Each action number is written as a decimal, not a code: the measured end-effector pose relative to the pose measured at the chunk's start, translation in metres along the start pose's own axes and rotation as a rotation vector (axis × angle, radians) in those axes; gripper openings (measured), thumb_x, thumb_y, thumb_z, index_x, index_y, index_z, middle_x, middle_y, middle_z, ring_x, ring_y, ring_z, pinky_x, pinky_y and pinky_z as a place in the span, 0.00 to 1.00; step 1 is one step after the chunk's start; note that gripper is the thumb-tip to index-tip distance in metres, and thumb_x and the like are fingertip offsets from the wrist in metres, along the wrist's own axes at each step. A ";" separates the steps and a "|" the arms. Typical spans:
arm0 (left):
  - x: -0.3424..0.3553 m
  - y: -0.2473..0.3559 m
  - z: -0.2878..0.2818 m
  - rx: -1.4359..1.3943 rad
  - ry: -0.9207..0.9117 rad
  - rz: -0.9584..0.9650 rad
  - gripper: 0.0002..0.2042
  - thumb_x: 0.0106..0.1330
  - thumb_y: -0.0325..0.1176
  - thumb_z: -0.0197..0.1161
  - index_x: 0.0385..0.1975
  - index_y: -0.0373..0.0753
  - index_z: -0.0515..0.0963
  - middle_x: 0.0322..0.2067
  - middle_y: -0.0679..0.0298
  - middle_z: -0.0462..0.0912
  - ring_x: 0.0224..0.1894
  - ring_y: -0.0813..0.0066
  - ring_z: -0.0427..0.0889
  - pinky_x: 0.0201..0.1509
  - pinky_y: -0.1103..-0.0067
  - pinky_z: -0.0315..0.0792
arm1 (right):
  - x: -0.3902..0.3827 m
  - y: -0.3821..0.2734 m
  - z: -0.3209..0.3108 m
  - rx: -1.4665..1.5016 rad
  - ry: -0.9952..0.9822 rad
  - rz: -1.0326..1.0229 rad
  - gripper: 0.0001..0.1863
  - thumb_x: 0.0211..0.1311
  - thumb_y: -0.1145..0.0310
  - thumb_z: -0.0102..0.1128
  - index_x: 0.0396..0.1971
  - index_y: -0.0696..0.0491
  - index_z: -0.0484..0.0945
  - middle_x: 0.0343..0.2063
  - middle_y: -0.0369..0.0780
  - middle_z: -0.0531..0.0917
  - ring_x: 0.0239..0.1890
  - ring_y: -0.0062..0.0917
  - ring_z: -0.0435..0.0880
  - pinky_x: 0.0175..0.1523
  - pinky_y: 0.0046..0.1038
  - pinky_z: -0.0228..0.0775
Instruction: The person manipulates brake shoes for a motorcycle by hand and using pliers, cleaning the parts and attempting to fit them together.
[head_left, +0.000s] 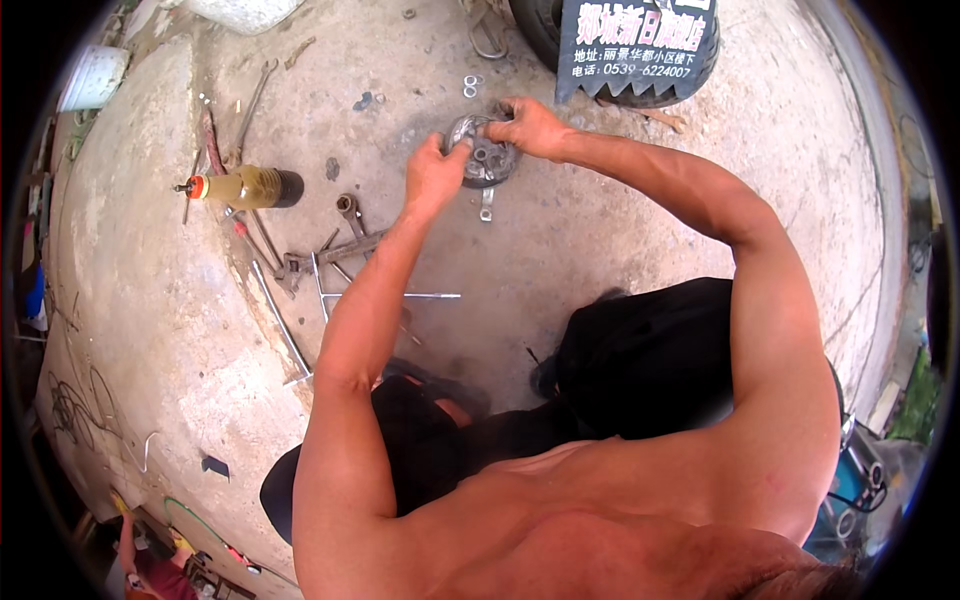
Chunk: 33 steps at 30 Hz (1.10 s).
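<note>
Both hands are on it — the left hand (432, 176) grips the near-left rim of a round grey metal hub (483, 152), fingers curled over its edge, while the right hand (528, 125) clamps the far-right side, thumb on top. The hub sits on the concrete floor (600, 230), just ahead of the crouching person's knees. A small wrench (486, 204) lies touching its near edge. Off to the left — a scatter of spanners and rods (320, 265), an amber bottle (245, 187) on its side. Two washers (471, 85) beyond, then a tyre with a dark sign (630, 45).
</note>
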<state>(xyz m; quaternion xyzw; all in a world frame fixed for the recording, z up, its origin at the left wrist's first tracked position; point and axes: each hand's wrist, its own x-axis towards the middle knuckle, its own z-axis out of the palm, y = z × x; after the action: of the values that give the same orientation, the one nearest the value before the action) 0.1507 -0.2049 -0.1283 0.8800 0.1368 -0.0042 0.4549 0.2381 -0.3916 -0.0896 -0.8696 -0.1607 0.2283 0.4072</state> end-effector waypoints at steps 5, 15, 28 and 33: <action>-0.002 0.002 -0.001 -0.481 -0.260 -0.343 0.15 0.69 0.43 0.62 0.37 0.35 0.79 0.29 0.65 0.83 0.25 0.77 0.79 0.27 0.78 0.73 | 0.001 0.016 0.001 0.413 -0.225 0.177 0.23 0.58 0.61 0.71 0.48 0.61 0.79 0.42 0.42 0.85 0.44 0.28 0.82 0.48 0.32 0.75; -0.009 0.005 0.003 -0.601 -0.290 -0.363 0.15 0.69 0.44 0.63 0.40 0.36 0.79 0.31 0.66 0.83 0.27 0.79 0.78 0.28 0.78 0.72 | -0.010 0.011 -0.006 0.425 -0.397 0.385 0.23 0.60 0.58 0.68 0.52 0.53 0.78 0.46 0.36 0.83 0.48 0.25 0.80 0.47 0.36 0.74; 0.008 -0.033 -0.003 -0.308 -0.259 -0.176 0.19 0.64 0.42 0.67 0.42 0.30 0.80 0.32 0.56 0.85 0.34 0.72 0.81 0.40 0.73 0.74 | -0.011 0.014 -0.004 0.257 -0.387 0.208 0.31 0.60 0.61 0.68 0.63 0.54 0.72 0.43 0.35 0.82 0.43 0.21 0.76 0.45 0.26 0.67; 0.015 -0.032 -0.008 -0.467 -0.287 -0.076 0.20 0.67 0.36 0.65 0.56 0.33 0.76 0.42 0.64 0.84 0.42 0.79 0.79 0.44 0.81 0.73 | 0.001 0.012 -0.008 0.287 -0.385 0.122 0.33 0.61 0.65 0.66 0.66 0.54 0.69 0.47 0.37 0.83 0.45 0.22 0.78 0.49 0.25 0.70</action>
<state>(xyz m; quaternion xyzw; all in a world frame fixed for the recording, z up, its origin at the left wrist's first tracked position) 0.1561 -0.1771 -0.1514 0.7359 0.1010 -0.1143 0.6597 0.2449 -0.4035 -0.0943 -0.7515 -0.1485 0.4343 0.4739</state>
